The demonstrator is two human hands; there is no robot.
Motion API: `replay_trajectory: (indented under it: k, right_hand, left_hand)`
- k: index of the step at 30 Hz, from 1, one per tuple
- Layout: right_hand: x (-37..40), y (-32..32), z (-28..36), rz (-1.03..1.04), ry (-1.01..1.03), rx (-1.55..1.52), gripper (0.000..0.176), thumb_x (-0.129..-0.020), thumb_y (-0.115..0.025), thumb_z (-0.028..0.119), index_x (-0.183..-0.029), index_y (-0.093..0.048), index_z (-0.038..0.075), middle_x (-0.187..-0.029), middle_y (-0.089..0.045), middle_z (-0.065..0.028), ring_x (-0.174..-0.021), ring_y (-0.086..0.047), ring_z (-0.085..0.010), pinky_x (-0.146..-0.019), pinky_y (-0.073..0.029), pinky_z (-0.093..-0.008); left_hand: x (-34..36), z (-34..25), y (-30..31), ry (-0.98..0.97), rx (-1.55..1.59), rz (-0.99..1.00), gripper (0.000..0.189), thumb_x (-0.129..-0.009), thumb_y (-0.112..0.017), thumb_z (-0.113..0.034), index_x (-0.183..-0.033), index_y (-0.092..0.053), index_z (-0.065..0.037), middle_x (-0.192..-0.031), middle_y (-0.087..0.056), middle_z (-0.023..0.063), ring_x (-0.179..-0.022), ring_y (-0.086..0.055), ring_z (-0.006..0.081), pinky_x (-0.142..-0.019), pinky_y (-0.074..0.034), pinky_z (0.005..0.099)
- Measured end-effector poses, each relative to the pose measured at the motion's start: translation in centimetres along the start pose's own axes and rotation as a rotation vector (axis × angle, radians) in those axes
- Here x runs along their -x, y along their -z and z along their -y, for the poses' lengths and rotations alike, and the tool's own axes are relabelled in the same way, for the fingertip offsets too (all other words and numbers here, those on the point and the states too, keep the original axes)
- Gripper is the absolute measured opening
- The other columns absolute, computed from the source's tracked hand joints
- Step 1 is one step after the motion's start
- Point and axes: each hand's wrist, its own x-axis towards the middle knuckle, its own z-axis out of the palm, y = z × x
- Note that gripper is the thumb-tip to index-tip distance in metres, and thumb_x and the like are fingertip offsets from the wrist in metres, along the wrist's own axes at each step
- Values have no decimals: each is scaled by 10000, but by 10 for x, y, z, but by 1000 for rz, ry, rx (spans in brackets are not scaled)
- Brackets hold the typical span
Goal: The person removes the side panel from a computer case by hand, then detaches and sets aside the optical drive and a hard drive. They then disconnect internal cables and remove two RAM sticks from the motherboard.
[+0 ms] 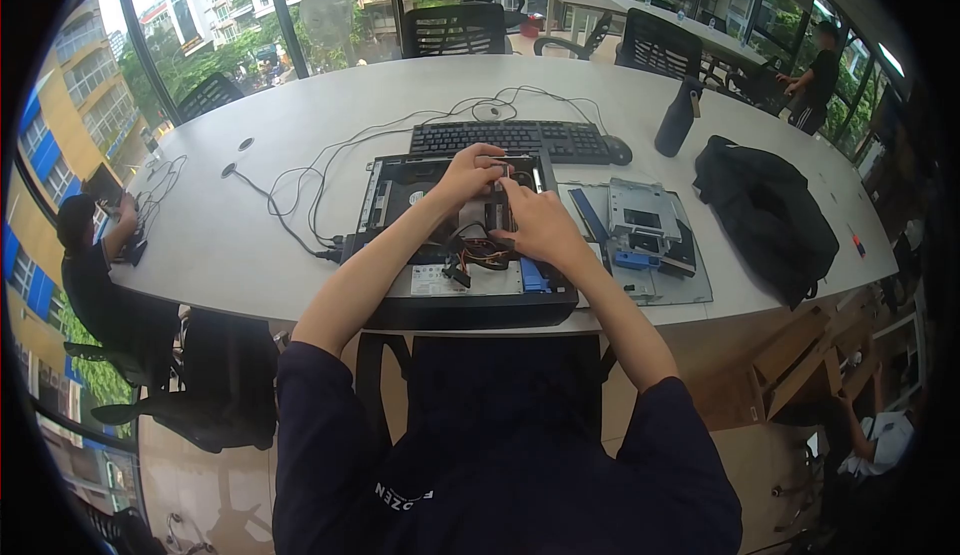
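An opened black desktop computer case (470, 310) lies flat before me at the table's front edge. Both my hands reach into it. My left hand (468, 175) is over the far part of the case, fingers bent and closed together; whatever they grip is hidden. Close by on the right, my right hand (540, 223) has its index finger stretched towards the left fingertips and its thumb apart, touching the inner parts. Below the hands sit a bundle of coloured wires (478, 253), a black connector (457, 275) and a blue plastic piece (534, 276).
Right of the case lies a metal panel with a drive bracket (645, 217). Behind stand a keyboard (510, 139), mouse (617, 150) and dark bottle (679, 118). A black bag (768, 213) and loose cables (320, 167) are on the table (250, 265). Other people are around.
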Motion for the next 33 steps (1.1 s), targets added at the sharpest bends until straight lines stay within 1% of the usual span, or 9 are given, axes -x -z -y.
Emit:
replay_trajectory:
  k: [6, 8, 14, 20, 24, 27, 30, 32, 33]
  right_hand:
    - [-3, 1, 0, 77, -5, 60, 674, -748, -760, 129, -1353, -480, 30, -1082, -685, -157, -1001, -676, -324, -912, -458, -419]
    - [-3, 5, 1, 141, 44, 95, 650, -735, -717, 78, -1356, -525, 112, -1037, -688, -125, -984, -674, -299, -899, -449, -406]
    - [0, 8, 5, 102, 49, 57, 560, -808, -659, 80, -1344, -553, 200, -995, -670, -112, -939, -649, -290, -906, -436, -421]
    - [-1, 14, 9, -7, -48, -218, 317, -853, -605, 71, -1164, -539, 67, -1019, -662, -156, -951, -642, -351, -845, -460, -481]
    - [-1, 11, 1, -59, -41, -301, 351, -849, -592, 53, -1177, -467, 68, -972, -660, -198, -904, -654, -400, -784, -489, -481]
    - [-4, 0, -11, -248, 11, -409, 440, -853, -589, 20, -1250, -406, 66, -979, -660, -225, -885, -651, -434, -755, -498, -470]
    - [-3, 6, -9, -284, -91, -575, 501, -862, -601, 2, -1307, -378, 59, -978, -664, -234, -835, -674, -383, -708, -507, -425]
    - [0, 16, -8, -216, -247, -822, 521, -888, -648, 31, -1338, -387, 48, -970, -678, -180, -778, -674, -244, -684, -509, -350]
    - [-2, 15, -12, -222, -244, -824, 521, -888, -648, 31, -1338, -387, 48, -970, -678, -180, -778, -674, -244, -684, -509, -350]
  left_hand:
    - [0, -8, -2, -24, -48, -38, 387, -907, -571, 49, -1282, -480, 19, -1209, -670, 172, -1063, -680, 194, -784, -566, 269]
    - [3, -13, -6, -56, -5, -47, 369, -897, -570, 76, -1251, -478, 28, -1198, -675, 182, -1043, -694, 196, -668, -536, 231]
    - [10, -26, -7, -113, -21, -179, 325, -876, -584, 47, -1194, -521, 33, -1166, -712, 164, -971, -724, 180, -684, -537, 264]
    - [17, -41, -16, -298, -82, -90, 321, -928, -656, -69, -1205, -517, 17, -1164, -685, 156, -1018, -687, 157, -696, -522, 231]
    - [10, -36, -11, -399, -203, -111, 336, -955, -671, -160, -1223, -586, 24, -1072, -689, 102, -980, -664, 115, -773, -531, 236]
    - [13, -33, -6, -375, -111, -49, 305, -975, -652, -188, -1188, -633, 30, -1022, -686, 71, -901, -652, 95, -774, -527, 232]
    - [15, -33, -4, -294, -130, -38, 272, -987, -641, -190, -1150, -650, 28, -990, -687, 53, -848, -640, 90, -776, -521, 234]
    - [14, -37, 0, -328, -132, -47, 276, -988, -644, -194, -1152, -648, 28, -986, -690, 51, -830, -637, 90, -776, -520, 235]
    - [12, -41, 2, -361, -133, -50, 280, -989, -647, -197, -1154, -646, 28, -981, -693, 49, -813, -633, 90, -775, -519, 235]
